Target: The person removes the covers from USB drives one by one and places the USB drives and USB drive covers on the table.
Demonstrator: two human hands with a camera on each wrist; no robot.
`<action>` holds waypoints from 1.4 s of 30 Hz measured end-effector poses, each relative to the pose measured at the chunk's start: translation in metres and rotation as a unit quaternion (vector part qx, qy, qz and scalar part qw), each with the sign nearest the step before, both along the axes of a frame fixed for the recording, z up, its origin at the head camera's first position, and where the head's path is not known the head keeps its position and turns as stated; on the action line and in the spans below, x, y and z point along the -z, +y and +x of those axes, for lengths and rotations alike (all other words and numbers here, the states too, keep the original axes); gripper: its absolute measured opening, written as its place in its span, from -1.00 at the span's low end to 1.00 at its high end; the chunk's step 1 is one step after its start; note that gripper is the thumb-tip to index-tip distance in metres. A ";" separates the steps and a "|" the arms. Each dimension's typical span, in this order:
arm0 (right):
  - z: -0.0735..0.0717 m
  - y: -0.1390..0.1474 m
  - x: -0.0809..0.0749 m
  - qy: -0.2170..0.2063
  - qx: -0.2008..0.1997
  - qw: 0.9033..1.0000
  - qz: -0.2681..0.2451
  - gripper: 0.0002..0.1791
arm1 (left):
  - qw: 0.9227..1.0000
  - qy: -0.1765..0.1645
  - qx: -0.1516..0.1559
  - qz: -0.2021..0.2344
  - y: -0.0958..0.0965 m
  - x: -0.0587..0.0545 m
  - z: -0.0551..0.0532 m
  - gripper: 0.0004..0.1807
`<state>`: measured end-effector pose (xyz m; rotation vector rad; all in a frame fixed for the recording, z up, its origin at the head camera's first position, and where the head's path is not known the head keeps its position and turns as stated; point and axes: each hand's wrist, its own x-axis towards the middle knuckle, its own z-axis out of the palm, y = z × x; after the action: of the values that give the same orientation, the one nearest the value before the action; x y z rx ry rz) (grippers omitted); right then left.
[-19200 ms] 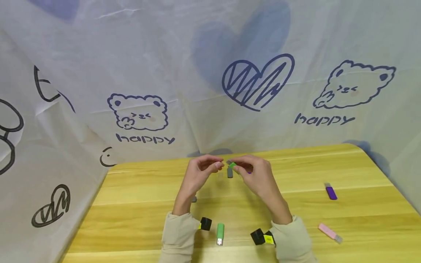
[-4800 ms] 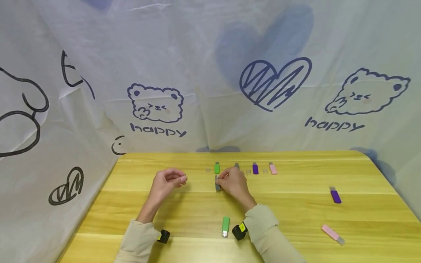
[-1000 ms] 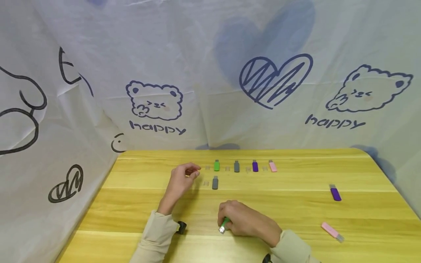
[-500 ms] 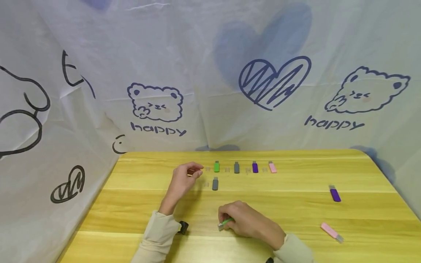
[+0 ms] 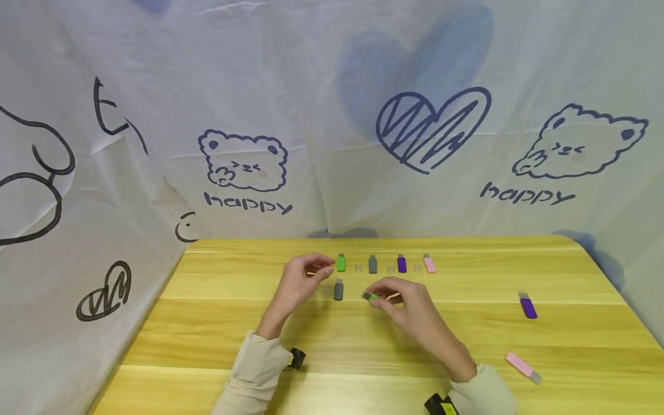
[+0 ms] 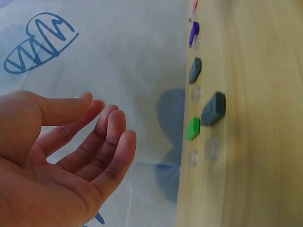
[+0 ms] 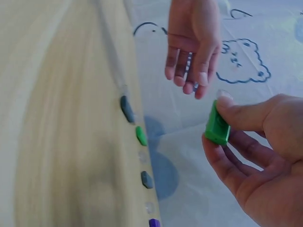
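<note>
the right hand (image 5: 410, 302) pinches a green usb stick (image 5: 371, 296) above the desk (image 5: 218, 323), toward its back edge. the left hand (image 5: 302, 281), thumb and fingers apart, hovers near a second green stick (image 5: 340, 263) by that edge. a purple stick (image 5: 528, 307) and a pink stick (image 5: 520, 365) lie toward the right edge.

Left hand (image 5: 300, 282) raised, loosely curved; right hand (image 5: 410, 304) in thumb-and-finger pinch.

The USB sticks (image 5: 528, 307) are green, grey, purple or pink, the table (image 5: 207, 311) yellow wood-grain, the sleeves (image 5: 249, 369) plain beige.
</note>
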<state>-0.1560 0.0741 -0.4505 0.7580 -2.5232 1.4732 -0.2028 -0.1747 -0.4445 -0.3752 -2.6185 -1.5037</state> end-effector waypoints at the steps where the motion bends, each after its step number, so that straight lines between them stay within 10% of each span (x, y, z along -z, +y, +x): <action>1: -0.001 0.001 -0.001 0.002 0.010 1.000 -0.008 -0.80 | 1.000 -0.002 0.004 0.004 0.002 -0.001 0.000 -0.86; 25: -0.009 0.007 -0.018 -0.025 0.105 0.988 -0.109 -0.83 | 0.981 -0.043 0.125 0.139 0.046 -0.021 0.013 -0.82; 42: -0.010 0.003 -0.018 -0.042 0.095 0.987 -0.122 -0.85 | 0.976 -0.049 0.109 0.180 0.052 -0.016 0.011 -0.86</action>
<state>-0.1658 0.0775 -0.4321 0.4130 -2.3340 1.7329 -0.1920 -0.1223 -0.4289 -0.5767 -2.3610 -2.0692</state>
